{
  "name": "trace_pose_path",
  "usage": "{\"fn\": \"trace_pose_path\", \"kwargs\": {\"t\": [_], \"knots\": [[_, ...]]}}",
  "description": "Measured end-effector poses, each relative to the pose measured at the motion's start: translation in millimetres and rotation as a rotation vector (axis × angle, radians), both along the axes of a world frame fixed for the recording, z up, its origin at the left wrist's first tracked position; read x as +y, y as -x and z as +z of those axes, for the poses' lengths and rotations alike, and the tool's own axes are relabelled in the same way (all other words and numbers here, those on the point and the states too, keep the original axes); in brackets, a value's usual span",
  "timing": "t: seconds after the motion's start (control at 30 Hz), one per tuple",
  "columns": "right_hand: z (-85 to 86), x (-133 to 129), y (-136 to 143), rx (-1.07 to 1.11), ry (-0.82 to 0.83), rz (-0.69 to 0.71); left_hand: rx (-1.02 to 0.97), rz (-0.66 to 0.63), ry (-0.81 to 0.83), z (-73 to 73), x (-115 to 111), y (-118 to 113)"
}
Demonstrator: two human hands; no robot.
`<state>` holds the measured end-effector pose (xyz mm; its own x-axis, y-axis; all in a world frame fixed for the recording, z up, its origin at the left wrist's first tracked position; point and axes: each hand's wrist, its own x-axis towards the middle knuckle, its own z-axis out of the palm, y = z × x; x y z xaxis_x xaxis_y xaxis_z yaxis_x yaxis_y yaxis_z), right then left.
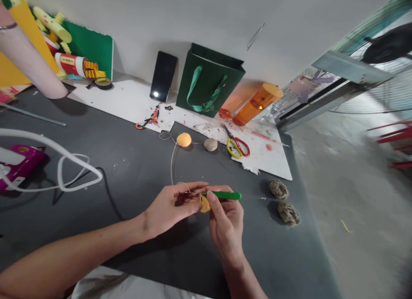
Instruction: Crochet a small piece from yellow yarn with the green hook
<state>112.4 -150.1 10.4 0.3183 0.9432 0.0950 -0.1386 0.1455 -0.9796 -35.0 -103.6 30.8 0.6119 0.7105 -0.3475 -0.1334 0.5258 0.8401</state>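
My left hand [170, 208] pinches a small yellow crochet piece [205, 203] between thumb and fingers, above the dark table. My right hand [225, 217] is closed round a crochet hook with a green handle [228, 195]; its metal tip lies at the crochet piece, partly hidden by my fingers. A yellow strand runs from my left hand up to a yellow ball of yarn [184, 139]. Beside that ball sits a smaller beige ball of yarn [210, 144]. A thin metal rod [254, 197] shows on the table to the right of the green handle.
Scissors [236, 145] with yellow and red handles lie on a white board [264, 155]. Behind stand a phone [163, 75], a green paper bag [209, 82] and an orange bottle [257, 105]. Two grey-green yarn bundles [288, 214] rest rightward. A white cable [80, 161] loops at left.
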Motion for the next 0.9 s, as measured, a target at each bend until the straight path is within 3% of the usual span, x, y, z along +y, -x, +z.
{"fn": "trace_pose_path", "kwargs": {"t": [0.9], "knots": [[4.9,1.8,-0.1,0.002,-0.049,-0.045,0.002,0.006,0.011,-1.7,1.1,0.2]]}}
